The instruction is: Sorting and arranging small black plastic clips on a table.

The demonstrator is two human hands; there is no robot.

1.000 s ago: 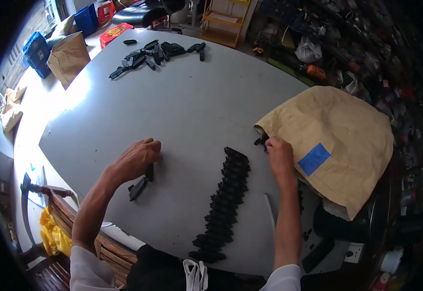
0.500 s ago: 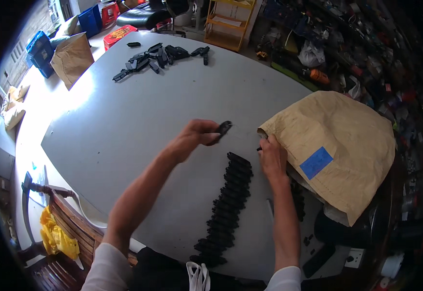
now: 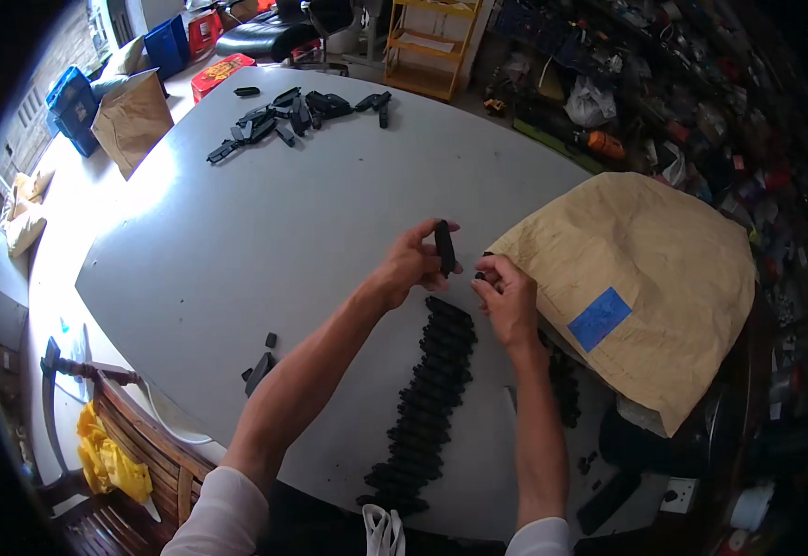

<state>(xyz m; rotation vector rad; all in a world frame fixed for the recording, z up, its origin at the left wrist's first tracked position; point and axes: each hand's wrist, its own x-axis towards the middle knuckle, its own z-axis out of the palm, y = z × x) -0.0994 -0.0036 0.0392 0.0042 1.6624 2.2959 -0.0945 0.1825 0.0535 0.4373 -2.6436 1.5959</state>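
My left hand (image 3: pixel 415 261) grips a long, slim black plastic part (image 3: pixel 445 246) between thumb and fingers, roughly upright above the table. Just to its right, my right hand (image 3: pixel 510 298) pinches a small black piece (image 3: pixel 480 276), its kind too small to make out. That hand is at the left edge of a big brown paper bag (image 3: pixel 663 269) with a blue patch. Below both hands, a long row of similar black parts (image 3: pixel 430 394) lies closely stacked toward me. Beside my left forearm lie a black part (image 3: pixel 258 372) and a small black block (image 3: pixel 271 339).
A loose heap of black parts (image 3: pixel 297 113) lies at the far side of the grey table (image 3: pixel 237 232). More black pieces (image 3: pixel 566 389) sit beside the bag. A wooden chair (image 3: pixel 145 435) with a yellow bag stands at left; cluttered shelves (image 3: pixel 700 111) line the right.
My left hand has moved right, turning the black part more upright. My right hand has drawn slightly left from the bag's edge. The pieces beside my left forearm have come into view.
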